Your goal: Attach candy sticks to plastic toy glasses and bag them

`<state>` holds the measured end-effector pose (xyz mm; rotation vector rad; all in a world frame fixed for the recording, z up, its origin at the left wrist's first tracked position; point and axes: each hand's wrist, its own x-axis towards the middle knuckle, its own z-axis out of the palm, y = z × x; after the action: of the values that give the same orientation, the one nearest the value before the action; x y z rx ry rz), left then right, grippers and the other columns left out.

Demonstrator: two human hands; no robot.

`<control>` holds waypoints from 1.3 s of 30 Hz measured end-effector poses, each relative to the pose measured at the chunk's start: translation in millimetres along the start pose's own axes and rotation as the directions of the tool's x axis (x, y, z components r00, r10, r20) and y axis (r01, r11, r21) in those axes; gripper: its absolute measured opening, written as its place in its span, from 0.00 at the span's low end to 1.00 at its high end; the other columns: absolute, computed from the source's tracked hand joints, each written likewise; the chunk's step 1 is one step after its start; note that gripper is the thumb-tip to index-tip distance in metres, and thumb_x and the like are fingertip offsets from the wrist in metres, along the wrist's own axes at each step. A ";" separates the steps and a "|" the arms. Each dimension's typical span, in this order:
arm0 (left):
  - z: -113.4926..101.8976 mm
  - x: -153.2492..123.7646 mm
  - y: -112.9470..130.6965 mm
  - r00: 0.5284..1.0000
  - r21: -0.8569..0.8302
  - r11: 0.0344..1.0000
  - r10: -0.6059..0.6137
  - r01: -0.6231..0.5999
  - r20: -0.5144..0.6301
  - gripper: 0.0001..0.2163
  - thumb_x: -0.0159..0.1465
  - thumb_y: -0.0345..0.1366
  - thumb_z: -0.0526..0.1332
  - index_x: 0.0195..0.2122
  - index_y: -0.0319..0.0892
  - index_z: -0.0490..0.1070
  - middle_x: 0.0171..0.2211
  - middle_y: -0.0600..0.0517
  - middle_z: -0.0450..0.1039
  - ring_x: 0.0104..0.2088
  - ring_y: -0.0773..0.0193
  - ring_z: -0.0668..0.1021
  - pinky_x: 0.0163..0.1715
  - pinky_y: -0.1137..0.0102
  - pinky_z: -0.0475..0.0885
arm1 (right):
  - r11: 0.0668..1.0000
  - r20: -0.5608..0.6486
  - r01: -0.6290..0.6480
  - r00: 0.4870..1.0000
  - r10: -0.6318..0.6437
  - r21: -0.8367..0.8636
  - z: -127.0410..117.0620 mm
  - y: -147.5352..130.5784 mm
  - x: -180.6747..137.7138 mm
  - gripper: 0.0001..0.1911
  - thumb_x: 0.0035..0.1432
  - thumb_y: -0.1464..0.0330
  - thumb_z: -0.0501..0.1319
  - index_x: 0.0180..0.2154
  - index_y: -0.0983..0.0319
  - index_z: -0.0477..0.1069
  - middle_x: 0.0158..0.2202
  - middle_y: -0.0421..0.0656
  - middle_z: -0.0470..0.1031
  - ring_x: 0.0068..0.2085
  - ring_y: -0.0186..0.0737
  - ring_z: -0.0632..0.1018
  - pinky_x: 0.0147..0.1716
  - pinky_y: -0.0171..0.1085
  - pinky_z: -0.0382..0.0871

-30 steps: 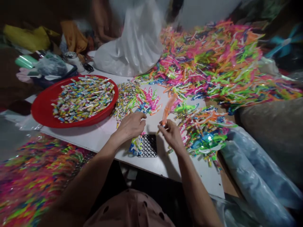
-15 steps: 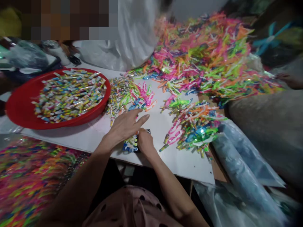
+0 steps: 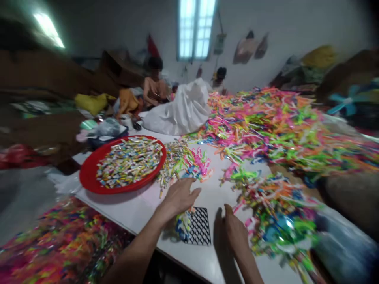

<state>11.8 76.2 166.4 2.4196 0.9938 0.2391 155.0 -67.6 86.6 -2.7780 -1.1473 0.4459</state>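
Observation:
A black lattice tray lies on the white tabletop between my hands. Small blue, white and yellowish plastic pieces stand along its left side. Over the tray's far left corner is my left hand, palm down, thumb and fingers stretched apart. My right hand is right of the tray, beside a heap of bright plastic pieces with patterned tubes; its fingers are mostly hidden and blurred, and a pink piece lies close to its fingertips. Another small group of pink and blue pieces lies beyond my left hand.
A red basin full of small patterned tubes stands on the left. At the back right rises a big heap of neon plastic pieces. A white sack sits at the back, with two people beyond. More colourful pieces lie low at left.
My right hand has left the tray and moved right to the heap, uncovering the lattice. My left hand stays near the tray's left side. The camera view has tilted up.

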 end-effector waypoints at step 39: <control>4.5 0.2 2.7 0.997 0.137 0.989 -0.054 0.061 -0.056 0.19 0.67 0.42 0.49 0.52 0.41 0.70 0.46 0.46 0.77 0.49 0.52 0.76 0.49 0.60 0.69 | 0.775 -0.061 0.138 0.990 -0.128 0.617 23.0 9.6 -11.6 0.22 0.56 0.67 0.57 0.52 0.65 0.62 0.31 0.42 0.73 0.32 0.39 0.74 0.32 0.35 0.64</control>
<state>15.2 72.9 163.9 2.5160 1.1366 0.2205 146.7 -82.9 65.4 -2.1064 -0.9559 0.6461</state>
